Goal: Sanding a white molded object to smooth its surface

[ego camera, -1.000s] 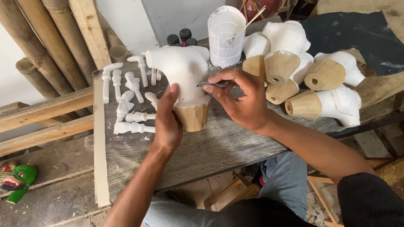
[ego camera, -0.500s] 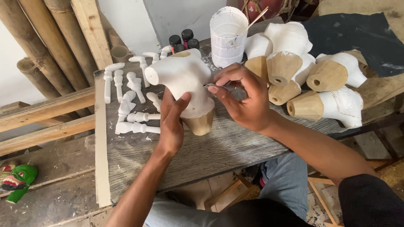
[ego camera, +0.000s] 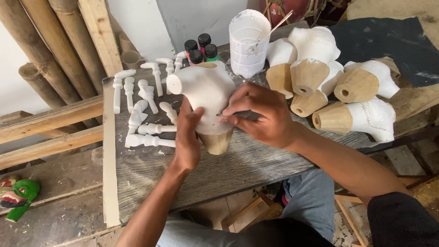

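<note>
A white-painted wooden torso figure (ego camera: 205, 91) with a bare wood base stands tilted on the grey plank table (ego camera: 256, 169). My left hand (ego camera: 187, 137) grips its lower left side from below. My right hand (ego camera: 260, 112) presses its fingers against the figure's right side; whether a small tool is pinched in those fingers I cannot tell. Both hands touch the same piece.
Several white wooden limb pieces (ego camera: 146, 114) lie left of the figure. Small paint bottles (ego camera: 199, 48) and a white-coated cup (ego camera: 249, 43) with a stick stand behind. Several more white torsos (ego camera: 352, 100) pile at the right. Bamboo poles (ego camera: 41, 50) lean at the left; a green mask (ego camera: 20, 194) lies below.
The torso figure has been turned and tipped, its shoulder stub now points left. My left hand slid up along its side, and my right hand moved lower onto its flank.
</note>
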